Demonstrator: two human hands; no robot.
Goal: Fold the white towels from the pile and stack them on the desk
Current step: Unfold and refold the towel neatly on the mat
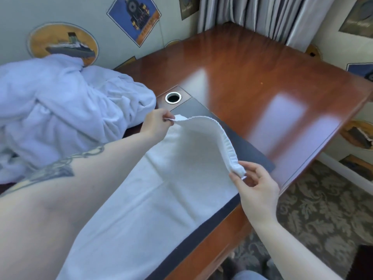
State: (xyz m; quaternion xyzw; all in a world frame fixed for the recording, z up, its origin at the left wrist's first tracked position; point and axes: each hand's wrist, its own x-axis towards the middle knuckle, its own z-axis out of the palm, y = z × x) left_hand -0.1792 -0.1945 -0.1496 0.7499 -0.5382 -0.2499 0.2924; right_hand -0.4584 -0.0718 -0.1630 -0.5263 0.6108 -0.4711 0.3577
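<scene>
a themed bedroom — ship-print wallpaper, curtains, wooden desk.

I see soft matt terry cloth towel, glossy polished wood desk, matt dark desk pad, shiny metal grommet

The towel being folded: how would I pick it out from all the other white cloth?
Find the reddish wooden desk. On its near part lies a dark mat, and the towel is spread flat on it. Unlike the rumpled pile to the left, both hands lift its far edge.
</scene>
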